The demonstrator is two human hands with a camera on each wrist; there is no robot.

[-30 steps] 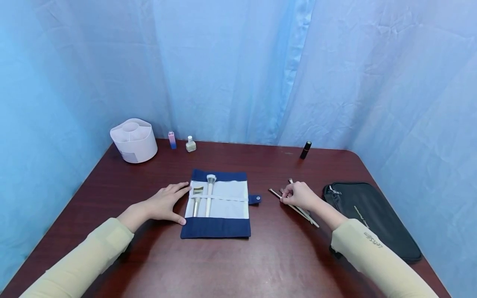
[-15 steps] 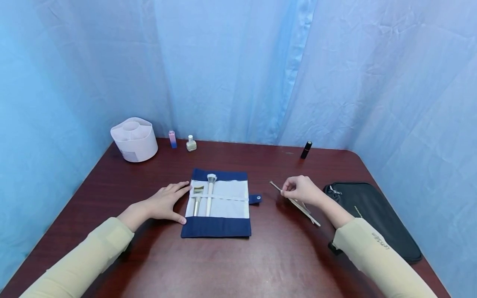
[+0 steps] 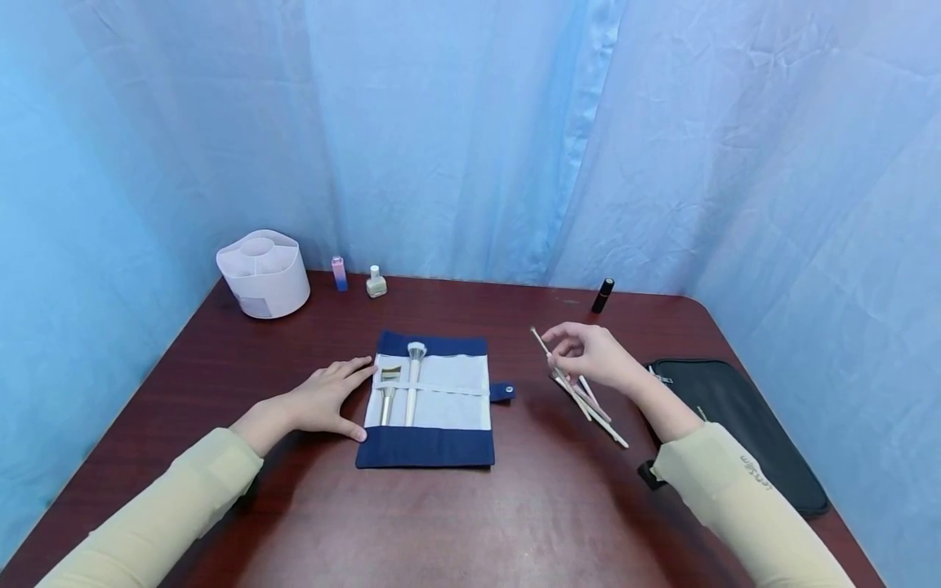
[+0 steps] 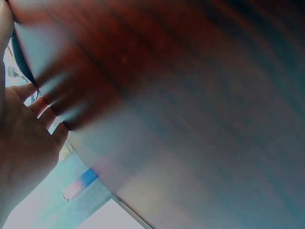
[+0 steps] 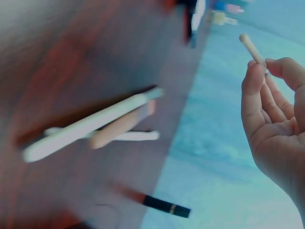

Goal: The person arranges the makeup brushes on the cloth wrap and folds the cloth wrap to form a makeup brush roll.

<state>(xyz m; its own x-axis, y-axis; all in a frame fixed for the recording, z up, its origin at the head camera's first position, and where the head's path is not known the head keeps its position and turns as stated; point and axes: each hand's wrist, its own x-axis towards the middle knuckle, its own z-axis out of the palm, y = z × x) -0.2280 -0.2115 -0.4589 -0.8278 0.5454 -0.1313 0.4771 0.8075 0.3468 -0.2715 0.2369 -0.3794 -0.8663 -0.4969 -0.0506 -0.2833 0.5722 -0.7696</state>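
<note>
Between thumb and fingertips, my right hand (image 3: 594, 357) pinches a thin makeup brush (image 3: 539, 338), raised above several pale makeup brushes (image 3: 604, 426) lying crossed on the table. The right wrist view shows the end of the held brush (image 5: 249, 46) sticking out past the fingertips. A blue and white brush roll (image 3: 439, 451) lies unfolded in the middle. Tucked under its white band are a flat-headed brush (image 3: 387, 402) and a fluffy white-headed brush (image 3: 412, 392). My left hand (image 3: 323, 402), fingers spread, rests at the roll's left edge.
A black zip case (image 3: 742, 433) lies right, partly behind my right forearm. Along the back stand a white divided organizer (image 3: 270, 290), a pink and blue lipstick tube (image 3: 339, 273), a nail polish bottle (image 3: 376, 284) and a black tube (image 3: 603, 296). Blue curtains surround the table.
My right hand has risen off the brush pile, lifting one thin brush away from the others. The left hand and the brush roll have stayed in place.
</note>
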